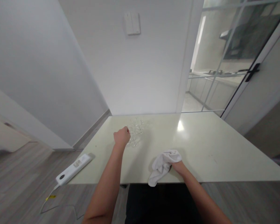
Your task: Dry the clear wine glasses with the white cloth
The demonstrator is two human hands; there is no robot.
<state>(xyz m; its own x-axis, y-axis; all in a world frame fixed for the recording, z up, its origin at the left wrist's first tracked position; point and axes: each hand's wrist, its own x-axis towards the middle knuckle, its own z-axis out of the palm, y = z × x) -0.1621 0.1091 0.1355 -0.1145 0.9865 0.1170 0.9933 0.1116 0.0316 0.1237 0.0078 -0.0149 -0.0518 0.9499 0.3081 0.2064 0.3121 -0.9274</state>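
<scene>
The left hand point(122, 135) is above the left part of the pale worktop point(200, 149), and its fingers are curled in toward the palm; I cannot tell if they pinch something. Just beside these fingers, on the right, there is a loose group of clear things point(135, 132), which lie close together on the worktop. They are transparent and a little blurred, so their exact shape cannot be told. The right hand point(177, 167) is nearer to the body, at the white cloth point(164, 164). The cloth covers the fingers of this hand, therefore I cannot tell if they are spread or pressed together. From the covered fingers the cloth spreads in folds to the left, and its lower end reaches the near edge of the worktop. Well apart from the left fingers, to the left and nearer to the body, a white power strip point(73, 169) lies slantwise at the left edge of the worktop. Its cable point(58, 206) goes down to the wooden floor point(21, 174). Beyond the fingers of both hands stands a white wall point(151, 68), and farther to the right is a glass door point(214, 62) with a black handle point(252, 72).
</scene>
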